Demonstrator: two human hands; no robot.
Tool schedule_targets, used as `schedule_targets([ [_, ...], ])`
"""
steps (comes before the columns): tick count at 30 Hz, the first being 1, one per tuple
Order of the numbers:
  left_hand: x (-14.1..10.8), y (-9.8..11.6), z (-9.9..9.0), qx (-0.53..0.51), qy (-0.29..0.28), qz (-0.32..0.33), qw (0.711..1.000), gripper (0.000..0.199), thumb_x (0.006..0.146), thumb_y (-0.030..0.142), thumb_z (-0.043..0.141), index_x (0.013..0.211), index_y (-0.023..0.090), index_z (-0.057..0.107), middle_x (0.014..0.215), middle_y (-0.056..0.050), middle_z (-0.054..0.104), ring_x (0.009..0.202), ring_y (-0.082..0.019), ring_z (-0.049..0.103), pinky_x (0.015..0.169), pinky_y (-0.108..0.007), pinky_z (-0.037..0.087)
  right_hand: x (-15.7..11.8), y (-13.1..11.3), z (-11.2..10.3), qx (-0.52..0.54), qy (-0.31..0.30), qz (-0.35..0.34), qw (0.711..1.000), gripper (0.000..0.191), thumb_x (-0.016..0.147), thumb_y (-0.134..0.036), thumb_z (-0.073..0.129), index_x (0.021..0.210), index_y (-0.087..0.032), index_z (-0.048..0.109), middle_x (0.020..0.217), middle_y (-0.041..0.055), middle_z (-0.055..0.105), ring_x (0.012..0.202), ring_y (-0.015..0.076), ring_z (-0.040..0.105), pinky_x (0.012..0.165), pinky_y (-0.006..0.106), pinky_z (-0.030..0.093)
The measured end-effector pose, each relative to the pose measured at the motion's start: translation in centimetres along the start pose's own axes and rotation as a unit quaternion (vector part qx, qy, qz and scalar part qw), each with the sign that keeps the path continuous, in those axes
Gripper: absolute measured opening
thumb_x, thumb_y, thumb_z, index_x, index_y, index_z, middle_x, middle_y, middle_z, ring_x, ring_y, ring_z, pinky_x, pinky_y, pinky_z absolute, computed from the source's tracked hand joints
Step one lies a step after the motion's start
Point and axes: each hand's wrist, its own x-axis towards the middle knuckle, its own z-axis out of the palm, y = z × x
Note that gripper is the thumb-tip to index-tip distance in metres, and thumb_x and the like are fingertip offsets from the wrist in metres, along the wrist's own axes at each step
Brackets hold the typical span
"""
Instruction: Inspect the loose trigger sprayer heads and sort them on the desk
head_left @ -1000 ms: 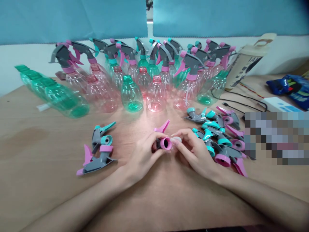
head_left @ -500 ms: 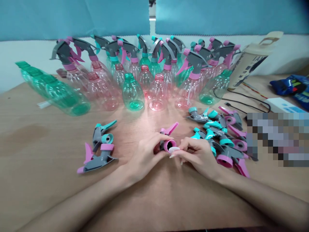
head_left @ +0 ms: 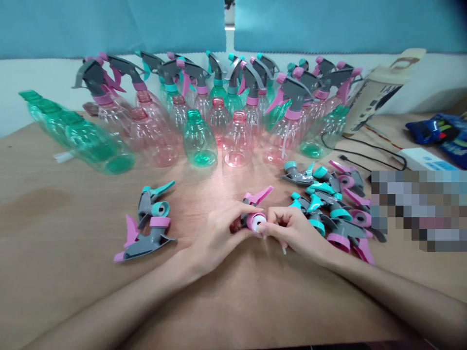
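Note:
My left hand (head_left: 215, 236) is closed around a pink-and-grey spray trigger head (head_left: 246, 205), its collar opening turned toward me and its pink lever pointing up to the right. Inside the collar lies a white ring-shaped washer (head_left: 259, 222) with a dark hole in its middle. The thumb of my right hand (head_left: 295, 231) presses on the washer's lower right edge, with the other fingers curled beside the collar. To the left, a teal-and-grey trigger head (head_left: 146, 206) and a pink-and-grey one (head_left: 149, 243) lie on the table.
A pile of pink and teal trigger heads (head_left: 328, 199) lies close to my right hand. Behind stand rows of bottles, some open like the green bottle (head_left: 200, 141), others with triggers fitted. A cream tumbler (head_left: 379, 90), black cable (head_left: 386, 158) and blue packet (head_left: 438, 133) are at the right.
The white washer, earlier held tilted at the collar's edge, now lies within the collar. My right thumb has moved onto it.

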Motion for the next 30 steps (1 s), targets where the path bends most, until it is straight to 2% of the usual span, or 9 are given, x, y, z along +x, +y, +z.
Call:
schedule_targets([
  [5,-0.07,-0.1,0.02,-0.026,-0.005,0.001,1.0,0.025,0.081,0.016,0.066,0.105,0.021,0.06,0.087,0.002,0.065,0.063,-0.009,0.051,0.058,-0.02,0.041,0.04,0.22,-0.18,-0.007,-0.016,-0.022,1.0,0.044,0.083,-0.045,0.058,0.051,-0.018,0.042,0.044,-0.0068,0.047,0.037,0.0043,0.039,0.038,0.017,0.031],
  [8,-0.1,-0.23,0.05,-0.033,-0.006,-0.022,0.999,0.03,0.08,0.014,0.067,0.108,0.022,0.059,0.085,0.002,0.064,0.061,-0.008,0.05,0.056,-0.019,0.04,-0.04,0.25,-0.13,0.002,0.018,-0.052,0.998,0.044,0.086,-0.048,0.053,0.055,-0.019,0.042,0.045,-0.0068,0.043,0.041,0.0058,0.039,0.04,0.019,0.032],
  [11,-0.03,-0.18,0.03,-0.045,-0.003,-0.039,0.998,0.029,0.08,0.015,0.067,0.108,0.02,0.06,0.083,0.002,0.064,0.059,-0.008,0.048,0.054,-0.019,0.04,-0.18,0.18,-0.11,0.032,0.046,-0.061,0.997,0.036,0.082,-0.045,0.06,0.065,-0.02,0.042,0.053,-0.007,0.044,0.045,0.0067,0.04,0.043,0.019,0.033],
  [15,0.09,0.0,-0.03,-0.058,0.007,-0.052,0.997,0.025,0.08,0.019,0.068,0.104,0.019,0.062,0.075,0.003,0.061,0.057,-0.008,0.046,0.053,-0.02,0.039,-0.36,0.2,-0.23,0.067,-0.014,-0.082,0.994,0.026,0.08,-0.038,0.063,0.083,-0.021,0.044,0.074,-0.0031,0.051,0.058,0.0082,0.048,0.051,0.021,0.041],
  [19,0.03,-0.08,-0.04,-0.07,0.011,-0.062,0.996,0.025,0.079,0.018,0.069,0.103,0.021,0.062,0.075,0.004,0.061,0.058,-0.008,0.047,0.054,-0.02,0.038,-0.4,0.29,-0.3,0.097,-0.067,-0.078,0.99,0.024,0.081,-0.03,0.062,0.089,-0.022,0.041,0.077,-0.003,0.052,0.06,0.0089,0.049,0.053,0.023,0.043],
  [30,-0.04,-0.11,-0.01,-0.071,-0.011,-0.041,0.997,0.023,0.082,0.02,0.066,0.103,0.021,0.06,0.072,0.004,0.058,0.059,-0.008,0.045,0.056,-0.02,0.037,-0.2,0.23,-0.12,0.121,-0.04,-0.06,0.99,0.021,0.082,-0.025,0.062,0.084,-0.021,0.041,0.074,-0.0034,0.057,0.056,0.0078,0.053,0.052,0.023,0.045],
])
